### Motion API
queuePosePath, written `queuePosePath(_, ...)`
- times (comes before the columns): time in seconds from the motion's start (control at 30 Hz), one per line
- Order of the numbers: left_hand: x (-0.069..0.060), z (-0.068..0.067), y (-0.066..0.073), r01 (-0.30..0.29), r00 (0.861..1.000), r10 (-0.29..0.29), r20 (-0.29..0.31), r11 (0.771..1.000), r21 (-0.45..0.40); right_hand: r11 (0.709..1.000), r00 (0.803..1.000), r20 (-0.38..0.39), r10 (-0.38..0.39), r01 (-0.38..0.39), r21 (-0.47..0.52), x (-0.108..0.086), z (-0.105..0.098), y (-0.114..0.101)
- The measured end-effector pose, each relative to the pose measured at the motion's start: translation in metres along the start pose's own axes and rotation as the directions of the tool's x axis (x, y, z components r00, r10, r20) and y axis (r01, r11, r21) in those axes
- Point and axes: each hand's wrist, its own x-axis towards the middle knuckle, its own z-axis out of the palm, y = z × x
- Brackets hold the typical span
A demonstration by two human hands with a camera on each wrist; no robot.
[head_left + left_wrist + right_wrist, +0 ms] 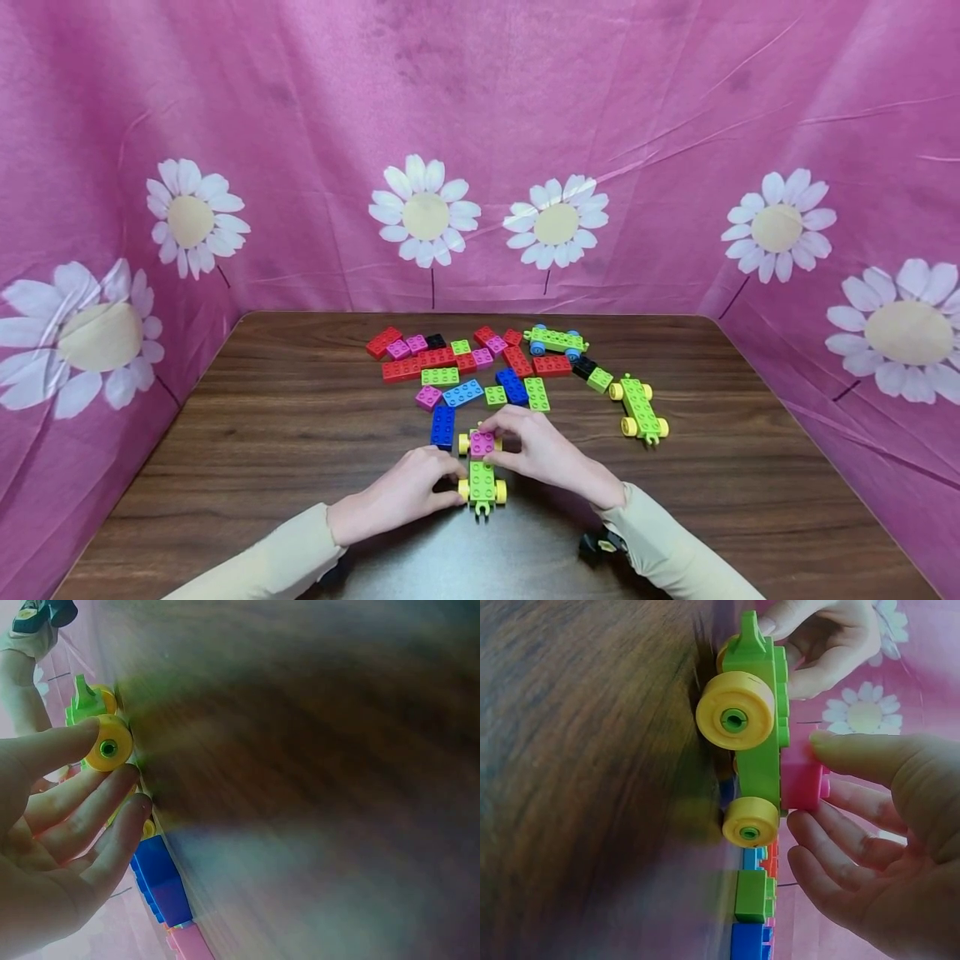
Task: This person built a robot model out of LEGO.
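Observation:
A lime-green toy car base point(482, 481) with yellow wheels stands in front of me, its hook end towards me. My left hand point(405, 493) holds it at the near left wheel point(109, 747), thumb on the wheel and fingers beside it. A pink building brick point(482, 444) sits on the studs at the far end of the base. My right hand point(542, 450) pinches this brick between thumb and fingers; in the right wrist view the brick point(801, 776) lies against the studded top. A dark blue brick point(443, 427) lies just beyond my left hand.
Several loose red, pink, green, blue and black bricks, among them a long red brick point(552, 365), lie further back. A second green base with yellow wheels point(640, 408) stands at the right, and one with blue wheels point(555, 339) at the back. Flowered pink cloth point(480, 100) surrounds the table.

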Motion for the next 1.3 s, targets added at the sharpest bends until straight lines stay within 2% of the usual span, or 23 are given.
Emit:
queuePosePath(0.23, -0.001, 0.0, 0.0, -0.017, 1.0, 0.017, -0.013, 1.0, 0.021, 1.0, 1.0, -0.025, -0.006, 0.006, 0.024, 0.001, -0.006, 0.001)
queuePosePath(0.47, -0.001, 0.001, -0.001, -0.013, 1.0, 0.013, -0.009, 1.0, 0.016, 0.999, 0.989, -0.144, -0.045, 0.043, -0.017, 0.003, -0.019, 0.011)
queuePosePath(0.67, -0.001, 0.001, -0.001, -0.011, 1.0, 0.011, -0.011, 1.0, 0.016, 0.998, 0.97, -0.242, 0.033, -0.045, -0.045, 0.005, -0.037, 0.025)
queuePosePath(0.8, -0.002, 0.0, -0.001, -0.018, 1.0, 0.018, -0.018, 1.0, 0.021, 0.989, 0.956, -0.276, 0.103, -0.128, -0.074, 0.005, -0.045, 0.039)
queuePosePath(1.03, -0.002, -0.001, -0.002, -0.026, 0.999, 0.027, -0.021, 0.999, 0.03, 0.97, 0.942, -0.259, 0.215, -0.236, -0.052, 0.003, -0.044, 0.059)
queuePosePath(1.3, -0.001, 0.001, -0.002, -0.027, 0.999, 0.028, -0.019, 0.999, 0.029, 0.943, 0.937, -0.218, 0.275, -0.307, -0.131, 0.002, -0.034, 0.079)
